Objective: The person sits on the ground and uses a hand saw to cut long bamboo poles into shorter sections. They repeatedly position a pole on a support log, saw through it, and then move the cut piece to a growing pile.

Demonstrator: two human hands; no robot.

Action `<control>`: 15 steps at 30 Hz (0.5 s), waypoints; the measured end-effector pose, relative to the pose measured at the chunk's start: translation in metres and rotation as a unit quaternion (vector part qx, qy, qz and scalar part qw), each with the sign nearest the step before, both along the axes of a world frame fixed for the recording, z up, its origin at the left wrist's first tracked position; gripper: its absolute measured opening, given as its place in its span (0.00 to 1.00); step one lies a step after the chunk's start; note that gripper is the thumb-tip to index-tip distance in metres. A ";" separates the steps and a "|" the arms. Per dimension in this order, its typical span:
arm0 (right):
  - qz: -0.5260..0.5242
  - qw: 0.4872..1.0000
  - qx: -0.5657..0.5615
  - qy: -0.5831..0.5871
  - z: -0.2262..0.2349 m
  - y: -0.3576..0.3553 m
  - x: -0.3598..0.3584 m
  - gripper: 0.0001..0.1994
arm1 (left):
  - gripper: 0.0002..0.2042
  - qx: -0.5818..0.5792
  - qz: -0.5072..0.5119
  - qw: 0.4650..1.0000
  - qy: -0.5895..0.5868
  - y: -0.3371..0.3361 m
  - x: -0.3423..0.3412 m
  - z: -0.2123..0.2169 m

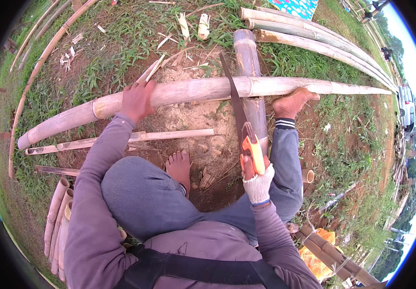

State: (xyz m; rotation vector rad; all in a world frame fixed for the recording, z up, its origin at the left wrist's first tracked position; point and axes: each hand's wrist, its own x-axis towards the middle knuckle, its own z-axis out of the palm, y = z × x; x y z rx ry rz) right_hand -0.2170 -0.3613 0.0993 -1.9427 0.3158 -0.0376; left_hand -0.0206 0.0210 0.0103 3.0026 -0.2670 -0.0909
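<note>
A long pale bamboo pole [188,91] lies crosswise in front of me, resting on a thicker bamboo piece [247,58] that runs away from me. My bare left hand [138,100] is wrapped over the pole, left of its middle. In a white knitted glove, my right hand [257,179] grips the orange handle of a handsaw [239,108]. Its dark blade crosses the pole just left of a node, near the support. Whether the teeth have entered the bamboo I cannot tell. My right foot [295,102] presses on the pole farther right.
Sawdust [188,113] covers the ground under the pole. Split bamboo strips [169,136] lie nearer me. Cut bamboo tubes [58,216] are stacked at lower left, and long poles [323,43] lie at far right. An orange sack [316,260] sits by tied bamboo at lower right.
</note>
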 end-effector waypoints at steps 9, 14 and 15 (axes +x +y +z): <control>-0.031 0.996 0.006 -0.078 -0.012 0.017 0.081 0.15 | 0.44 0.029 -0.003 1.000 0.008 -0.014 0.002 0.004; -0.001 0.991 -0.064 -0.116 -0.022 0.009 0.118 0.13 | 0.43 0.024 -0.011 1.000 0.013 -0.004 0.010 0.016; 0.011 0.987 -0.100 -0.127 -0.016 0.009 0.093 0.13 | 0.43 0.017 -0.018 1.000 -0.003 -0.006 0.011 0.015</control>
